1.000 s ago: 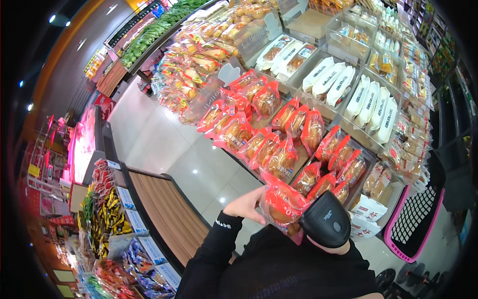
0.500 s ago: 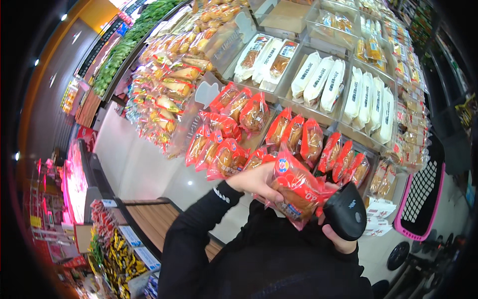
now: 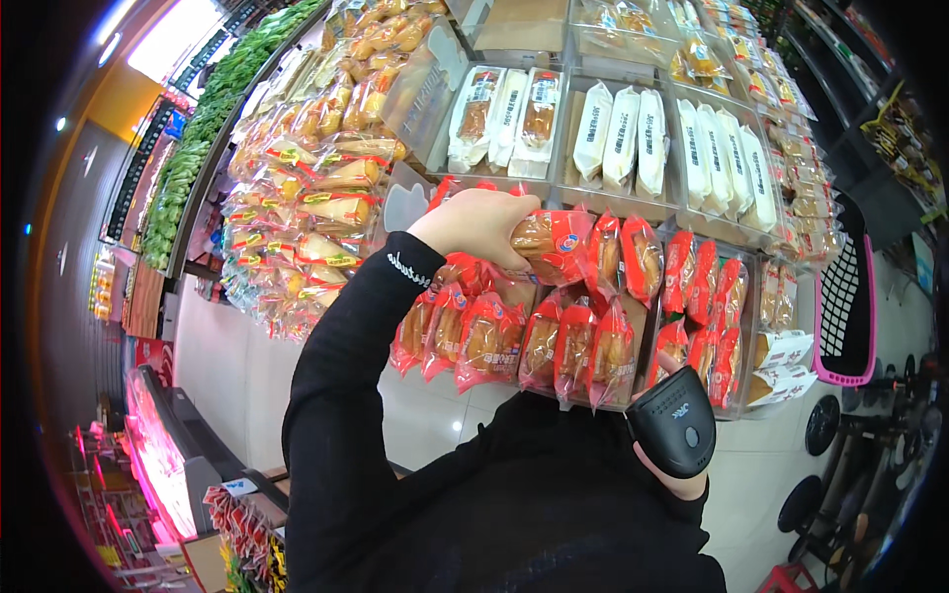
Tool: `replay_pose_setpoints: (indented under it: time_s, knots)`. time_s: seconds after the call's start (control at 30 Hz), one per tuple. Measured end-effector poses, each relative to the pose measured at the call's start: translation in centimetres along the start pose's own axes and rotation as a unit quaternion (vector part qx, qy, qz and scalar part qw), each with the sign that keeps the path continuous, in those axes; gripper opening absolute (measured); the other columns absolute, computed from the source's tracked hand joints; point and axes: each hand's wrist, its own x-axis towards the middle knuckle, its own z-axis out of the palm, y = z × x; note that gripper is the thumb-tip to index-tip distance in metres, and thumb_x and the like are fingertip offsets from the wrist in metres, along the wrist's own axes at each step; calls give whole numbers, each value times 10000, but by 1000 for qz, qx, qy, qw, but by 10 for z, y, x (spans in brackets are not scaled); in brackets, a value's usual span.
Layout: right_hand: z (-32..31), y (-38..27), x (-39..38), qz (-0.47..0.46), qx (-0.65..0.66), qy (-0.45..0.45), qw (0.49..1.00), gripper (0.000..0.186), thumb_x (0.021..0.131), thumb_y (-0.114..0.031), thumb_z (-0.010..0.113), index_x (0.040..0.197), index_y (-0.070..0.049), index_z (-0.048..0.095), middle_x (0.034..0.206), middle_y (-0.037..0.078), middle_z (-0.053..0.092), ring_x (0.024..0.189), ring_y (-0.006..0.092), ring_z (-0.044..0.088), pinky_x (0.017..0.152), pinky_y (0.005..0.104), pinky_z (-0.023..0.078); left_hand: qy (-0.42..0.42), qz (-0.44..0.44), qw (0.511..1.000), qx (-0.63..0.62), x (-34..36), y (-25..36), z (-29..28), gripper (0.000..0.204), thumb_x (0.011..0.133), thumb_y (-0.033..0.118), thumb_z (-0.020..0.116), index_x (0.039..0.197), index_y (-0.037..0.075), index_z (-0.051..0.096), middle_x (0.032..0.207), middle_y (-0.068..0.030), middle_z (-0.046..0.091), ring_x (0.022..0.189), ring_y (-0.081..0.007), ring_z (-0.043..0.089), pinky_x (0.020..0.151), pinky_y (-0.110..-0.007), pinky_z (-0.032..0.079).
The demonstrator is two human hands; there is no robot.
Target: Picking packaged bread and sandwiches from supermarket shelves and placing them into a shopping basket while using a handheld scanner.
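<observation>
While the left hand [image 3: 476, 227] grips a red bread bag [image 3: 556, 247], the right hand [image 3: 682, 482] bears a black handheld device [image 3: 676, 425]

Where the view bends toward its lower left, a display case [image 3: 153, 450] glows pink. Above it, leafy greens [image 3: 213, 124] run along a slanted stand. Next come bagged pastries [image 3: 336, 208] with yellow and red marks, heaped in an overlapping pile.

The person's left arm, in a black sleeve [image 3: 341, 385], rises beside that pile to the bread bins. The left hand's fingers are closed on one end of the red bread bag, thumb on the near side and the other fingers over the top. That bag lies crosswise above the other red bags [image 3: 491, 336], which stand in close rows; whether it touches them cannot be told. Browned bread shows through its clear part.

Behind the held bag, white packets [image 3: 621, 138] stand in clear bins [image 3: 566, 128], several to a bin.

Farther right, the handheld device covers most of the right hand; skin shows past its upper and lower edges, but how the fingers close cannot be told. More red bags [image 3: 732, 292] stand above it. White cartons [image 3: 786, 361] sit at the bins' corner, and a black basket with a pink rim [image 3: 871, 316] lies just beyond.
</observation>
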Motion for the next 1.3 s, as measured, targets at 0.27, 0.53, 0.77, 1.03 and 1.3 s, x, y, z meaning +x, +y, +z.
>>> replay_pose_setpoints:
  time_s: [0.27, 0.53, 0.77, 1.03, 1.3]
  knots:
    - [-16, 4, -12, -75, -251, 8, 965, 642, 641, -67, 656, 1206, 13, 361, 1203, 110, 420, 1023, 153, 472, 863, 268, 357, -38, 33, 998, 49, 2, 0, 16, 543, 571, 366, 687, 936, 42, 449, 728, -157, 563, 716, -328, 555, 615, -389, 423]
    - [-32, 4, -14, -65, -223, -10, 973, 645, 605, -77, 660, 1187, -1, 392, 1297, 135, 335, 1103, 174, 416, 910, 286, 311, -32, 37, 998, 37, 2, 4, 39, 530, 576, 358, 688, 923, 35, 449, 719, -160, 564, 711, -331, 553, 612, -394, 425]
    - [-55, 3, -22, -57, -258, -41, 963, 683, 606, -60, 653, 1217, 1, 355, 1295, 138, 335, 1167, 189, 360, 944, 298, 281, -47, -10, 994, 103, -13, -6, 33, 466, 585, 350, 674, 860, 37, 467, 731, -139, 578, 702, -311, 570, 605, -394, 445]
    - [-56, -4, -23, -45, -206, -10, 977, 680, 617, -33, 635, 1229, 4, 342, 1294, 125, 337, 1158, 182, 367, 944, 294, 281, 139, 50, 959, 241, -5, 49, 42, 559, 559, 345, 721, 950, 44, 459, 796, -100, 554, 896, -266, 523, 782, -392, 403]
    - [-63, -3, -24, -55, -206, -26, 977, 694, 616, -18, 638, 1239, -7, 332, 1295, 107, 337, 1135, 162, 390, 927, 279, 297, 53, 195, 818, 539, 6, 63, 104, 240, 684, 185, 488, 789, 10, 614, 892, -130, 578, 993, -270, 490, 1015, -456, 196]
